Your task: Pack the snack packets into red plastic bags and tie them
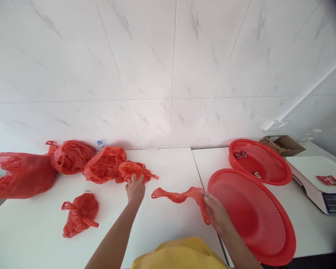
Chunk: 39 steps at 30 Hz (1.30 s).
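Note:
From my right hand (pixel 216 213) a thin red plastic bag (pixel 180 197) hangs limp and twisted, pinched between thumb and fingers. One end of it trails left over the white tabletop. My left hand (pixel 135 189) is stretched out at the near side of a crumpled red plastic bag (pixel 132 169), fingers apart and touching or just over it. Bigger bundled red plastic bags (pixel 106 164) lie directly left of that one. A small red bag with knotted handles (pixel 82 213) sits alone nearer me on the left.
A large red plastic basket (pixel 240 209) stands right of my right hand, with a second red basket (pixel 268 160) behind it holding a few small packets. Further right are a cardboard box (pixel 292 145) and a scale (pixel 310 168) bearing a red packet (pixel 328 180). A tiled wall closes the back.

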Each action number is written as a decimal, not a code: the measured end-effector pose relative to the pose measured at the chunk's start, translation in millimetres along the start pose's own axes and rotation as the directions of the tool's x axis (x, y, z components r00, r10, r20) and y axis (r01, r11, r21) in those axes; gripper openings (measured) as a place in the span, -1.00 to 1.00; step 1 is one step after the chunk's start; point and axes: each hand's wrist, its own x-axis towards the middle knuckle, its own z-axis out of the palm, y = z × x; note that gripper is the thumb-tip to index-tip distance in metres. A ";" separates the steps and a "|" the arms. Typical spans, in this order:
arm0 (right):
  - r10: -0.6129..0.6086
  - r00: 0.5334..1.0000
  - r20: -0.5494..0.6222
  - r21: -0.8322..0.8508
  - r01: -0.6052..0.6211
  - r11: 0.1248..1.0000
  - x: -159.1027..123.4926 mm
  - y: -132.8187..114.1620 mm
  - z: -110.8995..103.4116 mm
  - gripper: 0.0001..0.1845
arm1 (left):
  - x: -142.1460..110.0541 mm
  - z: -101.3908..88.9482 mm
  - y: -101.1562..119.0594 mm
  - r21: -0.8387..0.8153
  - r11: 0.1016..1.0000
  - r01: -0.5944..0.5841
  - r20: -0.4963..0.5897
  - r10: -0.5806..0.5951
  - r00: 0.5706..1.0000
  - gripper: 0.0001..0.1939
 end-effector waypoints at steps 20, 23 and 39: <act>-0.006 0.985 -0.173 -0.581 -0.097 0.808 -15.3 49.1 -42.1 -0.22 | -83.9 -10.5 66.4 -0.748 0.596 0.290 0.432 0.107 0.895 -0.79; -0.105 0.967 -0.234 -0.673 -0.083 0.735 -25.8 61.5 -54.1 -0.24 | -85.2 -14.9 61.8 -0.781 0.518 0.349 0.448 0.075 0.891 -0.77; 0.174 0.984 -0.039 -0.290 -0.178 0.940 2.8 72.3 48.8 -0.84 | -114.2 -18.4 93.4 -0.731 -0.266 0.628 0.575 0.255 0.778 -0.71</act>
